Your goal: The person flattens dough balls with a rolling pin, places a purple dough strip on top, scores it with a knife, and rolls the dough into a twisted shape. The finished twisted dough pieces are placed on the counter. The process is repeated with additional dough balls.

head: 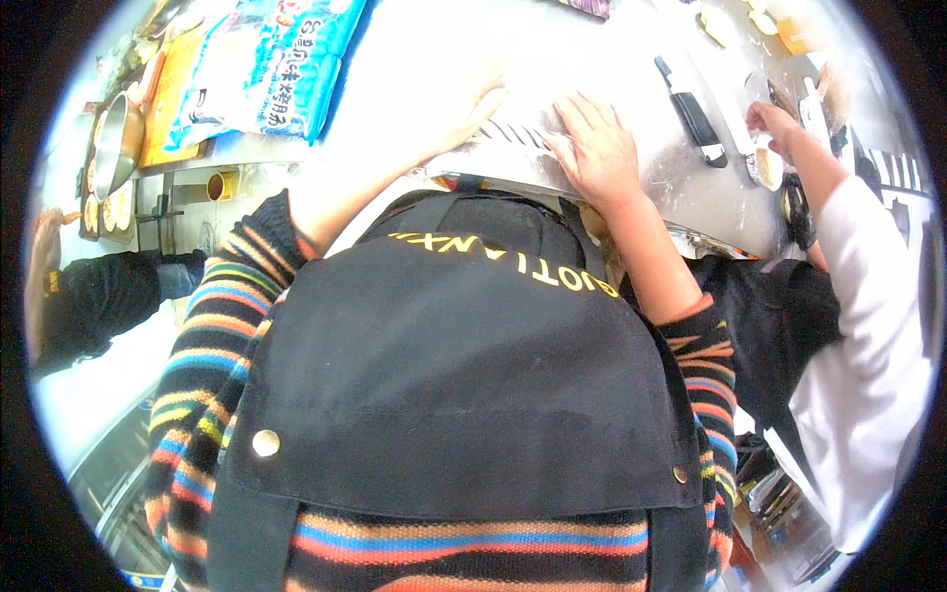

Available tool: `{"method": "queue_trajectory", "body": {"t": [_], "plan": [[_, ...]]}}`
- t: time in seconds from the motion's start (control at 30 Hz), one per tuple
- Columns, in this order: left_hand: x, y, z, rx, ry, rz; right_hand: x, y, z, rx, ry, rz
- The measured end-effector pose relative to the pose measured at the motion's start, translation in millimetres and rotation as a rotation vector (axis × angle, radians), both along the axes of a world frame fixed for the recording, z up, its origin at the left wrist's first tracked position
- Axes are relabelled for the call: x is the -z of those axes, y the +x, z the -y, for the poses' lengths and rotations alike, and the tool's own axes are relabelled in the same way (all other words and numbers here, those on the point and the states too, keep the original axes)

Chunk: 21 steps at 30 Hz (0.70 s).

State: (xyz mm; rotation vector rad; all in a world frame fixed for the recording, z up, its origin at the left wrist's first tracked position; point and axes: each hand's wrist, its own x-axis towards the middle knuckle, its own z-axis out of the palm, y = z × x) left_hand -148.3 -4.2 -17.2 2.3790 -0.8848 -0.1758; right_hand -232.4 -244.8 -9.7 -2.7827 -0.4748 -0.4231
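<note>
A metal worktable point(644, 177) lies before me, its middle washed out by glare. Near its front edge my right hand point(601, 152) rests palm down, fingers slightly apart, with nothing visible in its grasp. Across from it, my left hand point(473, 115) is close to the tabletop, fingers partly bent. Glare hides most of its outline, so I cannot make out whether it holds anything. Between the hands, dark slanted stripes point(512, 133) show at the table edge; they may be a pattern or a reflection.
To the left, a blue-and-white plastic package point(266, 81) bearing writing lies beside a wooden board point(176, 111) and a metal bowl point(122, 144). Rightward lies a black-handled knife or cleaver point(692, 111). Beyond it, a co-worker's hand point(773, 126) reaches over the table. Another person stands far left.
</note>
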Motion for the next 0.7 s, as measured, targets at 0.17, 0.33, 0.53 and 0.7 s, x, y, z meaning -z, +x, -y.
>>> {"method": "queue_trajectory", "body": {"t": [0.17, 0.33, 0.53, 0.7], "plan": [[10.1, -9.5, -17.6, 0.339, 0.160, 0.461, 8.6, -18.7, 6.4, -0.047, -0.062, 0.000], [15.4, -29.7, -43.7, 0.297, -0.029, 0.173, 14.5, -49.5, 16.8, -0.055, 0.070, -0.029], [-6.8, -31.1, -44.4, 0.100, -0.017, -0.300, -4.0, -39.9, 20.9, 0.046, 0.146, -0.144], [-33.0, -4.9, -47.6, 0.215, 0.049, -0.208, -50.7, -24.4, 24.4, -0.014, 0.144, -0.403]]}}
